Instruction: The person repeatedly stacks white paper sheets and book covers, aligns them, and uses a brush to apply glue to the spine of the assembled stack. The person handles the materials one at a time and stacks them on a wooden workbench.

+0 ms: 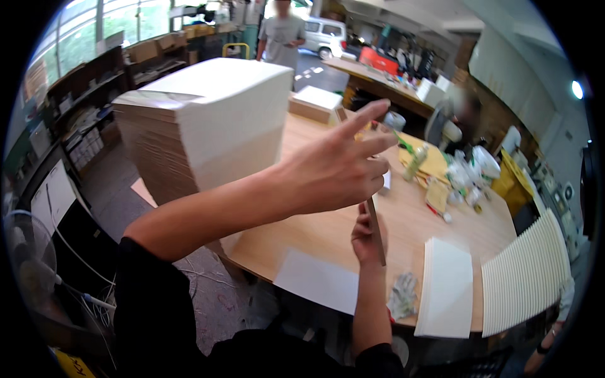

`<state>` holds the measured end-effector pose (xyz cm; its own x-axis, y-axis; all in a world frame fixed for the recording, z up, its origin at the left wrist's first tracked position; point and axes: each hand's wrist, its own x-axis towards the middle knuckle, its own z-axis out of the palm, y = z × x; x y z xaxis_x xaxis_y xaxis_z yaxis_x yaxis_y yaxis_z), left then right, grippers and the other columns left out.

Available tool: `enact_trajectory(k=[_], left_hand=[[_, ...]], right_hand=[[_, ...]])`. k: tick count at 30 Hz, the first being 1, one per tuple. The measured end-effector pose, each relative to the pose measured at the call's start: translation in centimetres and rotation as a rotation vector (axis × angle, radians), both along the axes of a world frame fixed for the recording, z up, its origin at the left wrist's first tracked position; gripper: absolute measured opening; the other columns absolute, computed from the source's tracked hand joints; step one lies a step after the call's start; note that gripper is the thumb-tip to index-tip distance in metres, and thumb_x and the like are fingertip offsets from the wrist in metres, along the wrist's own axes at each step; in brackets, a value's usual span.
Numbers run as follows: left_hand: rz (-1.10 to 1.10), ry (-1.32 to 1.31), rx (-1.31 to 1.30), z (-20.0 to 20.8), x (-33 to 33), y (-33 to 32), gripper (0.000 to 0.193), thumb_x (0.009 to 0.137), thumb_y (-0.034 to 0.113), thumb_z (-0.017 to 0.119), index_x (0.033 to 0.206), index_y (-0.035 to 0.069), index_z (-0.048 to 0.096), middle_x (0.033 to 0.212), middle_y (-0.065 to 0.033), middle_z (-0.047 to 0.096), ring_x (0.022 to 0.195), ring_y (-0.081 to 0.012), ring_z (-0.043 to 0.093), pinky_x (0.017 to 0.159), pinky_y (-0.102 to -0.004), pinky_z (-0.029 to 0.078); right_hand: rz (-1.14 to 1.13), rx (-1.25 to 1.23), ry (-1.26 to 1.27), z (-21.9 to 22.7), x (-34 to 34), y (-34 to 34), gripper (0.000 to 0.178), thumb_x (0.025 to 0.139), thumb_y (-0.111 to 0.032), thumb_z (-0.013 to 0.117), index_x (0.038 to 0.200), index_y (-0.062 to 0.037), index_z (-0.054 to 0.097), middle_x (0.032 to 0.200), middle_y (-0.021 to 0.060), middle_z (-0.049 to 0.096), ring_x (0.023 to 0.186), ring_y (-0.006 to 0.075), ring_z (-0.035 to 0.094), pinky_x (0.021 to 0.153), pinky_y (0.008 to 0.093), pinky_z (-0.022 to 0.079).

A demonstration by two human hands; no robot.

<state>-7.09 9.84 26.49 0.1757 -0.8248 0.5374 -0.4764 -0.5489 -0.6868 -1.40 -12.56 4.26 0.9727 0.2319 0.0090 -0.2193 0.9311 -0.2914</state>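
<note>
My left hand (334,165) is raised over the table with its index finger stretched out and the other fingers partly bent and apart. Its thumb and palm are hidden. Below it, my right hand (363,242) grips a thin brown board (377,233), seen nearly edge-on. The upper part of that board passes behind my left hand, and I cannot tell whether the two touch. A white sheet (318,280) lies at the table's near edge. To the right of my right forearm rests a crumpled grey-white glove (403,295), beside a white stack of sheets (445,286).
A tall stack of white-topped boards (239,126) stands at the left of the wooden table (296,236). White sheets (526,277) are fanned out at the right. Bottles, plastic bags (472,170) and yellow paper lie at the far right. One person (280,38) stands beyond; others are at the right.
</note>
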Motion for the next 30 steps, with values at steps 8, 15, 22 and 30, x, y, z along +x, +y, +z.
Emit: enact_trajectory(k=[8,15,22,30], left_hand=[[0.442,-0.276,-0.405,5.0,-4.3,26.0,0.042,0.088,0.016,0.075,0.128,0.027,0.071,0.133,0.0044,0.070,0.138,-0.0225,0.055,0.127,-0.0481,0.029],[0.247,0.711,-1.042,0.9,-4.6,41.0,0.053,0.083,0.046,0.081,0.126,0.015,0.075,0.133,-0.0091,0.070,0.130,-0.0277,0.061,0.115,-0.0435,0.044],[0.154,0.868,-1.372,0.8,-4.4,40.7,0.052,0.089,0.035,0.080,0.128,0.001,0.072,0.124,-0.0114,0.072,0.111,-0.0196,0.064,0.100,-0.0339,0.048],[-0.079,0.966,-1.544,-0.7,-3.3,43.4,0.055,0.097,0.031,0.073,0.141,0.000,0.059,0.124,-0.0059,0.066,0.105,-0.0129,0.063,0.091,-0.0269,0.051]], right_hand=[[0.142,-0.495,-0.524,22.9,7.1,16.6,0.034,0.106,-0.022,0.054,0.131,0.0010,0.057,0.120,0.0145,0.070,0.105,0.0252,0.071,0.092,0.0388,0.059],[0.018,-1.074,-0.700,22.6,6.4,26.8,0.033,0.096,-0.030,0.071,0.102,0.0005,0.061,0.071,0.0003,0.058,0.047,0.0087,0.047,0.040,0.0258,0.033],[-0.121,-1.131,-0.672,22.9,5.0,27.0,0.047,0.089,-0.041,0.079,0.098,0.0017,0.062,0.065,-0.0007,0.054,0.047,0.0062,0.043,0.041,0.0244,0.032],[0.001,-0.998,-0.743,22.6,4.6,25.5,0.044,0.096,-0.040,0.071,0.106,0.0029,0.065,0.091,0.0066,0.071,0.061,0.0111,0.059,0.052,0.0248,0.045]])
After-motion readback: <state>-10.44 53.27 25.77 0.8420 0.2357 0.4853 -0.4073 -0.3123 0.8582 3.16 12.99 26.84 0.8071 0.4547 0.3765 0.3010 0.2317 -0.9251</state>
